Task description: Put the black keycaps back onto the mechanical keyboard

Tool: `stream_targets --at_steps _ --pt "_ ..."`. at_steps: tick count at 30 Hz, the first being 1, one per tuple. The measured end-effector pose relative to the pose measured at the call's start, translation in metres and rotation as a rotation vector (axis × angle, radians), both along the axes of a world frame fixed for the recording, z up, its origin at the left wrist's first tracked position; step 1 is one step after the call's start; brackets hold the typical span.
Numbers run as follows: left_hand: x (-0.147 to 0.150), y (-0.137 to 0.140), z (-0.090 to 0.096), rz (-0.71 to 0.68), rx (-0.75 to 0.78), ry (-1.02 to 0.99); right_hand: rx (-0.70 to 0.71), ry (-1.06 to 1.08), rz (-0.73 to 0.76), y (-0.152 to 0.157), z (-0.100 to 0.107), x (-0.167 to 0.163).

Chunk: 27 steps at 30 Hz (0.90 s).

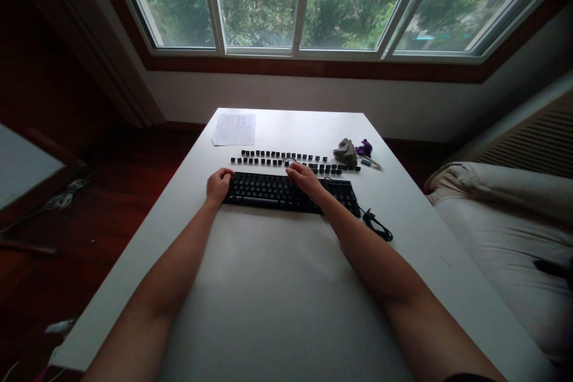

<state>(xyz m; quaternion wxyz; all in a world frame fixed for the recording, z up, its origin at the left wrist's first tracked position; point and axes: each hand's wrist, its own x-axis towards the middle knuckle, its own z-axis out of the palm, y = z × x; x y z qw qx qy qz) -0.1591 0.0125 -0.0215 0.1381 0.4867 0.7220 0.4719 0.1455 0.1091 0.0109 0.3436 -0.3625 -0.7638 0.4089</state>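
A black keyboard [264, 192] lies on the white table, its top-row keycaps off and several keys still in place. My left hand [219, 184] is closed on the keyboard's left end, thumb and fingers at its upper corner. Above the back edge of the keyboard, my right hand [304, 179] is closed in a pinch. At its fingertips shows a thin pale wire loop with a small dark piece, which looks like a keycap puller [290, 160]; the fingers partly hide it. Behind the keyboard, loose black keycaps [262, 161] stand in rows.
A printed paper sheet [234, 129] lies at the table's back left. Grey cloth [345, 153], a purple cloth [364, 147] and small slim tools [372, 164] lie at the right. The coiled keyboard cable [376, 227] rests beside the keyboard. A beige sofa [492, 233] stands right of the table [268, 286].
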Motion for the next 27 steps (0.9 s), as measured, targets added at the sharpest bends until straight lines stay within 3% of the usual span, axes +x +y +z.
stream_targets --at_steps 4,7,9,18,24,27 --pt "0.001 0.001 0.002 -0.001 -0.017 0.002 0.314 -0.339 -0.213 0.023 0.003 0.017" --pt "0.002 0.001 0.001 0.002 -0.017 -0.002 0.558 -0.626 -0.182 0.033 0.005 0.023" --pt "0.002 0.002 0.000 0.001 -0.016 -0.001 0.632 -0.758 -0.125 0.038 0.006 0.023" --pt "0.001 0.003 -0.001 -0.001 0.000 0.006 0.668 -0.870 0.025 0.056 0.006 0.009" --pt "-0.002 0.003 -0.001 -0.007 -0.008 -0.014 0.661 -0.723 -0.001 0.048 0.007 0.011" --pt "-0.003 0.004 -0.003 -0.013 0.002 -0.008 0.633 -0.632 0.054 0.035 0.009 0.017"
